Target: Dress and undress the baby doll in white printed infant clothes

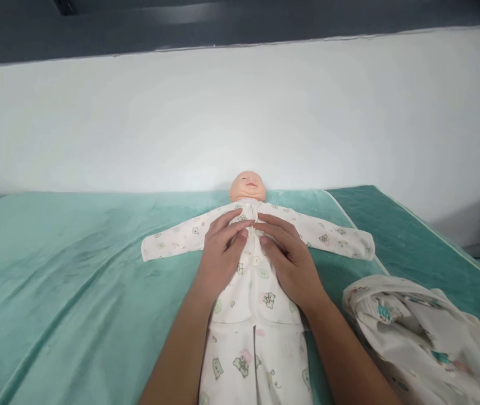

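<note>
The top (234,309) lies directly under both hands, its front edge running near to far down the middle, in line with the doll (248,184), which lies face up with its head at the far end. The left hand (225,247) is over the left half, the right hand (287,250) over the right, so neither is clearly nearer the edge; their index fingertips come together at it, high on the chest.

Both hands reach in from the near side, backs up, wrists apart, fingers bent and angled inward, thumbs also turned toward the middle. Neither is clenched; whether the fingertips pinch the fabric or merely rest on it, I cannot tell. A button (256,260) shows just nearer than the thumbs.

The sleeves spread left and right across the green sheet (75,281). The trousers (227,371) lie at the near end, and a crumpled cloth (425,326) sits near right, beside the right forearm.
</note>
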### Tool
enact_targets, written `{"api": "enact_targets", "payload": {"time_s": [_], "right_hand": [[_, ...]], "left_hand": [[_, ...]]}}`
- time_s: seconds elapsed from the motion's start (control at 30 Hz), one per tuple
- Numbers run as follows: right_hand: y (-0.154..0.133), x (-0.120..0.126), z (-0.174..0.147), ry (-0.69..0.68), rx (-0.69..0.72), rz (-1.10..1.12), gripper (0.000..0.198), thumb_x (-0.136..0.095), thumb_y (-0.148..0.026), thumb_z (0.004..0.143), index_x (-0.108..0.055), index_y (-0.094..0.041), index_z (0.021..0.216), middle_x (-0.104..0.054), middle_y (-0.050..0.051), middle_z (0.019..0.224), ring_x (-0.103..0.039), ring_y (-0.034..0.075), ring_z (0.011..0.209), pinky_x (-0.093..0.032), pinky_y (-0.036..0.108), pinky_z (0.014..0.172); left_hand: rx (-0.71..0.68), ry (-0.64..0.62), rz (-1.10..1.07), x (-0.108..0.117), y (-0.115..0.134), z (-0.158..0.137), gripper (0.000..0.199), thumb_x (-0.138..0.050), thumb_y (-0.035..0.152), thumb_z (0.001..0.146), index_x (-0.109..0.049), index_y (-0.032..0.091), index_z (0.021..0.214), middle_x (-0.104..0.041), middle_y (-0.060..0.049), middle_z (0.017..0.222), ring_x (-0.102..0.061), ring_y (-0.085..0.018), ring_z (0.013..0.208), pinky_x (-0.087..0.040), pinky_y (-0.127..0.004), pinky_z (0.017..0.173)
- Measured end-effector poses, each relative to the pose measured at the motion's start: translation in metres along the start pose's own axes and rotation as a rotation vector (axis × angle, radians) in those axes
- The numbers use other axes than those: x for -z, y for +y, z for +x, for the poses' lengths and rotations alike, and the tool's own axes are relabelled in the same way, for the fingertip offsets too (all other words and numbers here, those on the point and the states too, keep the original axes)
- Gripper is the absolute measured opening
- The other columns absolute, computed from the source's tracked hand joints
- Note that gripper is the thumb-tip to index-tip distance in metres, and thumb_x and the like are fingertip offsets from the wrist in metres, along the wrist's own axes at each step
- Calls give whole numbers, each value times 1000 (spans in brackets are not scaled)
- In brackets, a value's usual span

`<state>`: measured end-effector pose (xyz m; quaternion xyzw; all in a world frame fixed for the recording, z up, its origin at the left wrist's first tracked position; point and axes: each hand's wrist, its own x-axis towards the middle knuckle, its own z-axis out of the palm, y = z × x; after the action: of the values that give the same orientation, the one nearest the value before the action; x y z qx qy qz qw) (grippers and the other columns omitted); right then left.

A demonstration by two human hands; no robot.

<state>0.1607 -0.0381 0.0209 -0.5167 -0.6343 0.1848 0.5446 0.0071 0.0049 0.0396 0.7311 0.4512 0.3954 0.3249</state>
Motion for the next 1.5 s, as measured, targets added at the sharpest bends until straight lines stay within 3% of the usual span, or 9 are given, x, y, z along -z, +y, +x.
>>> {"api": "enact_targets", "payload": {"time_s": [0.27, 0.87, 1.17, 1.33, 1.43, 1.5], "right_hand": [[1, -2, -1, 70, -15, -4, 25, -51, -25, 93, -71, -30, 107, -63, 2, 129, -55, 22, 123, -45, 45, 104], [1, -2, -1, 99, -29, 58, 28, -53, -25, 93, -72, -32, 113, -65, 2, 128, -56, 22, 122, -44, 46, 107], [2, -4, -3, 106, -122, 77, 33, -54, -26, 90, -65, -33, 120, -61, 2, 130, -57, 23, 117, -50, 42, 95], [-2, -3, -3, 140, -124, 147, 27, -53, -28, 92, -66, -31, 116, -64, 2, 125, -58, 21, 116, -47, 40, 97], [-3, -2, -3, 190, -116, 186, 17, -53, -29, 93, -69, -27, 101, -66, 3, 122, -57, 21, 118, -43, 40, 102], [-3, -1, -3, 202, -119, 189, 14, -54, -30, 93, -67, -25, 88, -66, 3, 121, -58, 21, 117, -43, 40, 101]], "left_hand": [[-14, 0, 30, 0, 1, 0, 29, -48, 29, 95, -71, 35, 113, -53, 4, 143, -40, -20, 138, -33, -41, 117], [-62, 11, 94, -1, -1, 0, 31, -46, 28, 95, -71, 34, 112, -54, 3, 142, -43, -21, 136, -34, -43, 116], [-120, -64, 158, 2, 0, -3, 40, -38, 23, 97, -69, 38, 117, -47, 4, 149, -36, -21, 141, -28, -46, 119], [-91, -40, 43, 2, 2, -3, 34, -43, 22, 93, -73, 34, 105, -51, 4, 145, -42, -22, 137, -36, -45, 115], [-28, -28, -65, 4, 6, -4, 26, -48, 20, 88, -73, 30, 88, -53, 4, 142, -46, -24, 134, -46, -44, 105], [-13, -54, -94, 7, 7, -5, 24, -49, 15, 84, -69, 27, 78, -54, 4, 142, -44, -26, 136, -46, -46, 104]]}}
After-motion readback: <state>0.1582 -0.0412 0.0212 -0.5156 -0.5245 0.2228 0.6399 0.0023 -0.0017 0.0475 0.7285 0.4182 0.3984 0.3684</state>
